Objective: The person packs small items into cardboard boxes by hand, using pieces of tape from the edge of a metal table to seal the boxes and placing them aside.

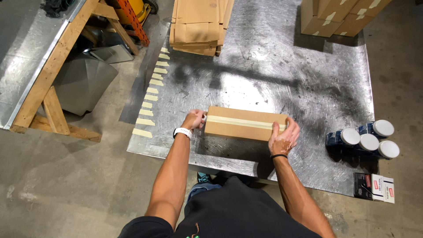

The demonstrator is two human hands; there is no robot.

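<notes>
Brown cardboard box, mid-frame on the steel table: we are sealing it, pale tape laid along its top seam. Our right hand presses flat on the box's right end, fingers over the tape; our left hand curls at the left end, pinching the tape there. The next move, we judge, calls for rubbing the tape down firmly. Right: four white-capped jars. Left edge: cut tape strips. Top: flat cartons.
</notes>
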